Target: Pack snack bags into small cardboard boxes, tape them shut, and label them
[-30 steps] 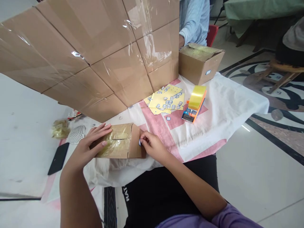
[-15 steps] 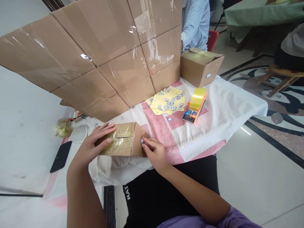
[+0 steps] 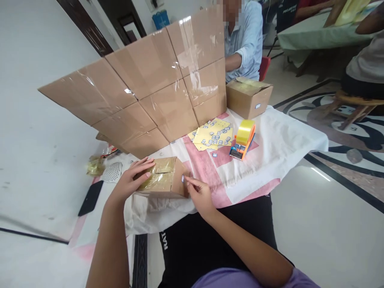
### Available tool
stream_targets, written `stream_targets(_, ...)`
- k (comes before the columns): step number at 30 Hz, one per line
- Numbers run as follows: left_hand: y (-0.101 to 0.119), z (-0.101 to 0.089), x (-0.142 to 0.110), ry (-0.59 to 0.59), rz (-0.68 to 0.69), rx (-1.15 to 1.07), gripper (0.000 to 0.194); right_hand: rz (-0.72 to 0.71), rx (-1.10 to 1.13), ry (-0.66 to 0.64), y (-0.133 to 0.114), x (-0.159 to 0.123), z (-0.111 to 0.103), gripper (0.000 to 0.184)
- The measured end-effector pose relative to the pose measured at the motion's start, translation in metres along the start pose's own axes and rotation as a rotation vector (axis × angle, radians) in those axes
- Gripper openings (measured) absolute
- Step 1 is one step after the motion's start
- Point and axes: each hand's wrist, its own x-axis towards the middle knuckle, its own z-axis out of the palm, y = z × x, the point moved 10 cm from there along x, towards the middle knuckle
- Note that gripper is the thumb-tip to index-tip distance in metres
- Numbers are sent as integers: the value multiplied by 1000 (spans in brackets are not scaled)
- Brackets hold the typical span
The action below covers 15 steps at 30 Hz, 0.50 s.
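Note:
A small cardboard box [image 3: 162, 176] closed with yellowish tape sits at the table's near edge. My left hand [image 3: 130, 180] lies flat on its top left part, fingers spread. On the box's right end is a small white label with a blue border [image 3: 183, 179]. My right hand [image 3: 200, 195] is beside that label, thumb and index finger close together, with nothing visible between them. Beyond the box, several similar small labels lie on yellow sheets [image 3: 207, 140]. One loose label [image 3: 215, 155] rests on the cloth.
A tall cardboard panel [image 3: 162, 104] stands across the table. An orange tape dispenser [image 3: 243, 140] and a larger labelled box [image 3: 243, 98] are at right. A black phone-like slab [image 3: 91, 198] and perforated white piece [image 3: 112, 172] lie left. A person in a blue shirt [image 3: 250, 40] sits behind.
My right fingertips have drawn slightly back from the label, which now shows on the box's end. My left hand keeps its place on the box. The camera view has tilted up.

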Motion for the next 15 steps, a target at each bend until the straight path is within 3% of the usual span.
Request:
stream_targets(5, 0, 0, 0, 13, 15, 8, 43, 6, -102, -164, 10, -20, 16, 52)
stream_targets(15, 2, 0, 1, 19, 70, 60, 47, 199, -122, -235, 33, -33, 26, 79)
